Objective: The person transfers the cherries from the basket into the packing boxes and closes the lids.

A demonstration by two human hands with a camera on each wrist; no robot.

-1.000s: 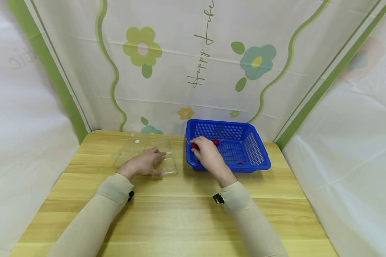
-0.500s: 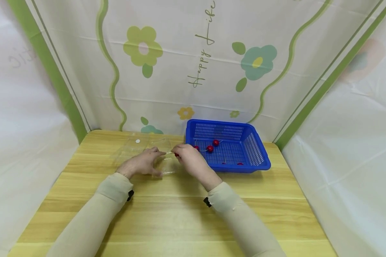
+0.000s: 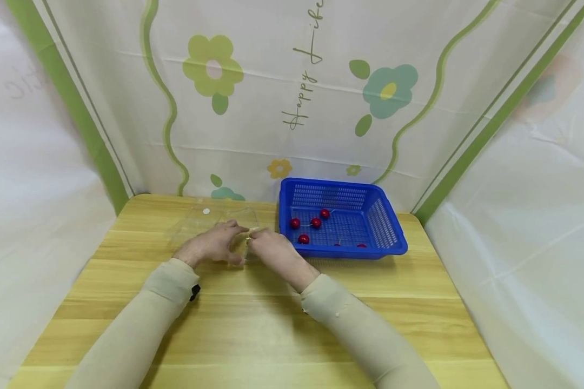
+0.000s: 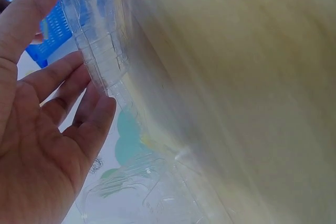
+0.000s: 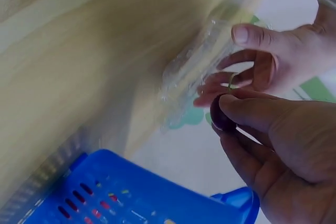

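Note:
My right hand (image 3: 276, 254) pinches a dark red cherry (image 5: 223, 116) with a thin green stem between thumb and fingers. In the head view that cherry is hidden behind the hand, which is over the right side of a clear plastic clamshell box (image 3: 240, 214). On the box's other side, my left hand (image 3: 213, 244) has its fingers spread and relaxed. The left wrist view shows its fingertips touching the wall of the clear box (image 4: 97, 35). What the box contains cannot be made out.
A blue plastic basket (image 3: 394, 249) stands right of the box, with several red cherries (image 3: 316, 222) inside. The box's lid (image 3: 194, 219), bearing a white round spot, lies folded out to the left. A printed curtain (image 3: 282, 146) hangs along the table's back edge.
My right hand has lifted a cherry out of the blue basket and moved left to the clear box. The left hand has stayed at the box.

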